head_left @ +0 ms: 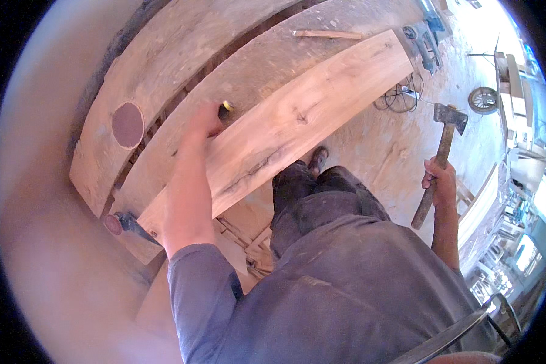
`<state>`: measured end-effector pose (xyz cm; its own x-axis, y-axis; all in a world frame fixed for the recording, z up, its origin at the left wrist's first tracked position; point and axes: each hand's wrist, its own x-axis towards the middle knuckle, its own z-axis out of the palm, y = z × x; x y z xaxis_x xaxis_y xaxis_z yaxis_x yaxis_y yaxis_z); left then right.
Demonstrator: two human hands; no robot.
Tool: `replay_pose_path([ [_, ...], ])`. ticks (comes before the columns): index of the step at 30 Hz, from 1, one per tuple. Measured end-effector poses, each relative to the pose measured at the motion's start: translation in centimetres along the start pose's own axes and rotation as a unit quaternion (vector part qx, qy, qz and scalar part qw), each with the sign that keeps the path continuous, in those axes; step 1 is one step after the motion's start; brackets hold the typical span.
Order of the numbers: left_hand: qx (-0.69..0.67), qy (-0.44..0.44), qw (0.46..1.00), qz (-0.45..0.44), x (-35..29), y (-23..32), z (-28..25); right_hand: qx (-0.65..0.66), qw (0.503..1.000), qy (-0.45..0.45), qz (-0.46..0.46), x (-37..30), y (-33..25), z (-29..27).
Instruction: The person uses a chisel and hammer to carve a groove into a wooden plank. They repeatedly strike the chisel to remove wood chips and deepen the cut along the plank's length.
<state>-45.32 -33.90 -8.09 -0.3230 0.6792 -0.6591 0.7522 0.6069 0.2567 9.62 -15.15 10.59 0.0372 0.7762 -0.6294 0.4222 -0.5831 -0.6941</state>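
A long, pale wooden plank (pixel 303 112) lies slantwise along the near side of the workbench, with a knot and a dark crack in its face. My left arm reaches across it. Beyond its far edge, my left hand (pixel 210 119) is closed at a small dark thing with a yellow end (pixel 225 108); most of the fingers are hidden, and I cannot make out its kind. Out to the right, my right hand (pixel 441 177) grips a hammer (pixel 446 136) by its wooden handle. The hammer's metal head points up and away, flaring at one end.
Across the worn workbench (pixel 249 79) lie a thin wood strip (pixel 327 34) and a round brown disc (pixel 128 125). A blue-grey power tool (pixel 428 45) sits past the plank's far end, near a tangled cable (pixel 400 97). A spoked wheel (pixel 483 100) stands at right; offcuts (pixel 249 242) lie below.
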Motion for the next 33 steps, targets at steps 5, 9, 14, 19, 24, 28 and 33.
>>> replay_pose_path([
  [5,-0.011,0.281,0.958,-0.056,-4.4,-1.9,-3.5,-0.001,0.999,-0.006,-0.037,-2.9,4.4,-1.0],
  [9,-0.254,0.344,0.904,0.0,-12.9,-0.8,-8.7,0.054,0.996,0.008,-0.065,-5.9,8.7,-1.6],
  [14,-0.565,0.301,0.743,0.196,-22.8,4.3,-9.2,0.157,0.986,0.005,-0.057,-10.0,13.8,-0.9],
  [19,-0.666,0.238,0.638,0.305,-26.3,8.1,-7.2,0.181,0.977,0.069,-0.088,-13.1,16.7,-2.1],
  [24,-0.656,0.225,0.635,0.34,-25.4,9.2,-5.7,0.234,0.949,0.136,-0.16,-17.3,18.9,-3.0],
  [28,-0.666,0.206,0.638,0.327,-24.1,8.4,-4.9,0.322,0.925,0.153,-0.132,-20.5,20.8,-1.2],
  [33,-0.672,0.18,0.644,0.319,-23.3,8.4,-4.2,0.354,0.917,0.17,-0.077,-24.3,21.8,4.2],
])
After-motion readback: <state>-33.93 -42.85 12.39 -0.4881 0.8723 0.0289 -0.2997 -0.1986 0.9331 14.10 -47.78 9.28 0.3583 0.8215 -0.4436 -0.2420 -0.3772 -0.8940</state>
